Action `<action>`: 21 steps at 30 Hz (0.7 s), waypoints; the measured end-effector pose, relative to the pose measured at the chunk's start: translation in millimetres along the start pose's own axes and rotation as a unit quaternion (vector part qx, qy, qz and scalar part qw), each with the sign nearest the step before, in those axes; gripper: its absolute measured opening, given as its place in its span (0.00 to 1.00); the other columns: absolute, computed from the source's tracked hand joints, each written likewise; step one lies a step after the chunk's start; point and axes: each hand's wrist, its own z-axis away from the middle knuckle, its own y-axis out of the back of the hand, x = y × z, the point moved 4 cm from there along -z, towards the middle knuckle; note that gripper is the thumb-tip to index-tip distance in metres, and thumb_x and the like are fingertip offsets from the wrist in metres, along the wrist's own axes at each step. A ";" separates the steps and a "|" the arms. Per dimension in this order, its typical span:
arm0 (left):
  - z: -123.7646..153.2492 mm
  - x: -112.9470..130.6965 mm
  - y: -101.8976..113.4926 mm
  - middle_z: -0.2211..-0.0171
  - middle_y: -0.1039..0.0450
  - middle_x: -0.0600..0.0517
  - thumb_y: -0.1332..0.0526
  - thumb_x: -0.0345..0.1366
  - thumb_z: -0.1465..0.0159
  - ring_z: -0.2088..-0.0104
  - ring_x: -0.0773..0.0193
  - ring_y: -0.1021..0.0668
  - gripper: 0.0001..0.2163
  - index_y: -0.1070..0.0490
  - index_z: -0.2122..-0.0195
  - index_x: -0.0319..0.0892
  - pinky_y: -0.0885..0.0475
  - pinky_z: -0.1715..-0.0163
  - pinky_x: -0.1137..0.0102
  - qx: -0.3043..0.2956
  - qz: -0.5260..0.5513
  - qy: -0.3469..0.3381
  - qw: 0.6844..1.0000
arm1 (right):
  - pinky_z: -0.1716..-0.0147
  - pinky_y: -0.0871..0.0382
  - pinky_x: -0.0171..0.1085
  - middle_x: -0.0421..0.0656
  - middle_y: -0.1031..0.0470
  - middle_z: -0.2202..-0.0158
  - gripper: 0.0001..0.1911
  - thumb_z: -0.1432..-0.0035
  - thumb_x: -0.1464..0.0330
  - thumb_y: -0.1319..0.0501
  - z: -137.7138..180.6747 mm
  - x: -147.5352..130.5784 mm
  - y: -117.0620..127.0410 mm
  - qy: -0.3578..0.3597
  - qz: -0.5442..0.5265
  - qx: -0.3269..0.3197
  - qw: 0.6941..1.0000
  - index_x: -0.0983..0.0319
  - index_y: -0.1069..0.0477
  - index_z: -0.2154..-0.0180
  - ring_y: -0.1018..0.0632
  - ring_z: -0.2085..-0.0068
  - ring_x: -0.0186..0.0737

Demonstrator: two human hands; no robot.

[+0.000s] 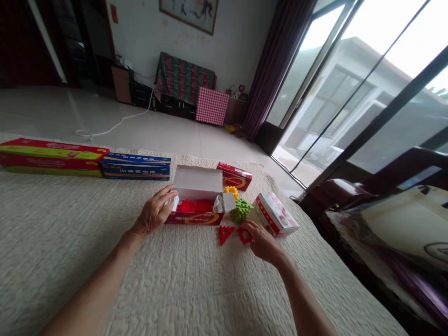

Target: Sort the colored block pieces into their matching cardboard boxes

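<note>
A red cardboard box (178, 218) lies with its white lid raised, and red plastic pieces (203, 206) fill its middle. My left hand (154, 212) grips the box's left end, fingers over the edge and a white flap. To the right, my right hand (262, 240) has its fingers on a red ring-shaped interlocking piece (242, 237) lying on the quilted cover; the thumb is mostly hidden. Beside that piece is a red triangular piece (225, 234). A green ball-like block assembly (241, 211) and a yellow piece (231, 191) sit just right of the box.
A small red box (236, 177) stands behind the yellow piece. A white and red box (279, 215) lies tilted at the right. Along the far left edge are a blue battery box (136, 171) and a long red and green box (52, 158). The quilted cover (189, 284) spreads beneath everything.
</note>
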 end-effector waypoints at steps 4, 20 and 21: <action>-0.2 0.5 0.4 0.44 0.31 0.43 0.49 0.36 0.36 0.44 0.55 0.28 0.15 0.27 0.53 0.40 0.34 0.42 0.59 0.009 0.003 0.001 1.000 | 0.53 0.33 0.40 0.48 0.27 0.52 0.24 0.53 0.81 0.46 0.6 1.7 -3.2 -0.019 0.011 -0.008 1.000 0.61 0.31 0.53 0.26 0.52 0.43; 0.1 2.6 -0.9 0.43 0.32 0.40 0.49 0.32 0.37 0.42 0.56 0.29 0.16 0.28 0.52 0.38 0.34 0.41 0.60 0.010 0.006 0.004 1.000 | 0.54 0.34 0.37 0.46 0.25 0.53 0.20 0.48 0.72 0.38 -91.5 -127.8 48.1 0.150 -0.037 0.087 0.984 0.61 0.30 0.51 0.24 0.54 0.41; 0.2 2.6 -1.1 0.43 0.32 0.41 0.49 0.32 0.37 0.42 0.56 0.29 0.16 0.28 0.51 0.38 0.34 0.41 0.60 0.011 0.007 0.005 1.000 | 0.56 0.33 0.37 0.46 0.24 0.55 0.20 0.49 0.71 0.37 -103.4 -132.2 42.1 0.155 -0.032 0.074 0.985 0.61 0.29 0.52 0.24 0.57 0.40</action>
